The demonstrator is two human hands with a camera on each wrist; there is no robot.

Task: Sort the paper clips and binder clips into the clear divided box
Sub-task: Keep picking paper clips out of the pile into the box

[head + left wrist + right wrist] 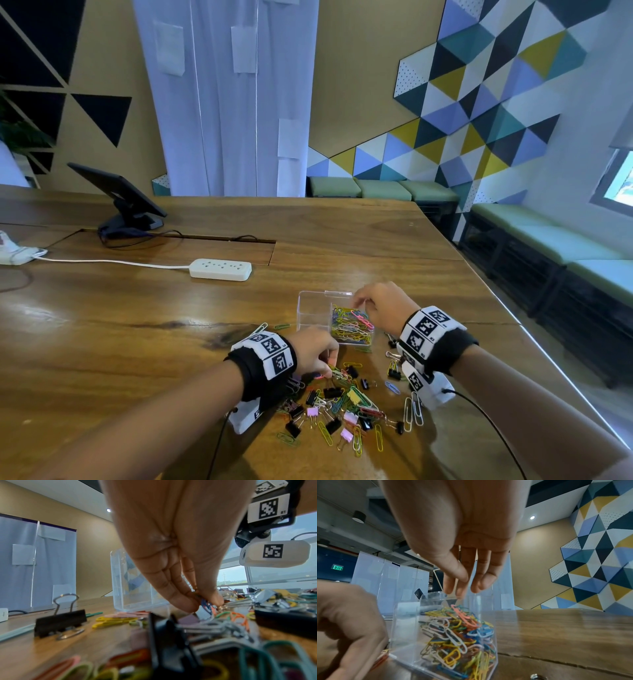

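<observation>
The clear divided box (313,301) (406,622) stands on the wooden table. Its right compartment holds a heap of coloured paper clips (351,325) (457,635); the left compartment looks empty. A mixed pile of paper clips and binder clips (342,407) lies in front of it. My left hand (325,363) (204,605) reaches into the pile's far edge and pinches a few small paper clips (206,605) between thumb and fingers. My right hand (359,301) (464,588) hovers over the right compartment, fingers straight and pointing down, holding nothing.
A white power strip (221,269) and its cable lie farther back on the left. A black tablet stand (120,198) sits at the back. The table's right edge (534,346) runs close by my right wrist. A black binder clip (60,623) stands alone left of the pile.
</observation>
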